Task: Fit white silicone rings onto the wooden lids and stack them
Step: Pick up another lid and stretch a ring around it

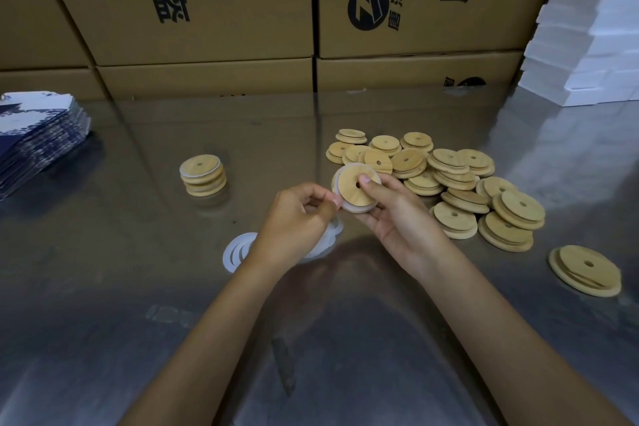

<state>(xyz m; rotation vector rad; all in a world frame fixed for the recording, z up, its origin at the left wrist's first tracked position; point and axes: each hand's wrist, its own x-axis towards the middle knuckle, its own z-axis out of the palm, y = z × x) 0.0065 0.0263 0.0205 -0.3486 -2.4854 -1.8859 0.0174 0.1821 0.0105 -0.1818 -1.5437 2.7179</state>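
Observation:
My right hand holds a round wooden lid with a centre hole, tilted toward me, thumb pressed near the hole. A white silicone ring shows around the lid's left and lower rim. My left hand pinches that ring at the lid's left edge. Loose white rings lie on the table under my left wrist, partly hidden. A short stack of ringed lids stands to the left. A heap of bare wooden lids lies to the right.
A lone pair of lids lies at the right. Flattened blue-and-white cartons are piled at the left edge. Brown cardboard boxes wall off the back, and white boxes are stacked at the back right of the shiny metal table.

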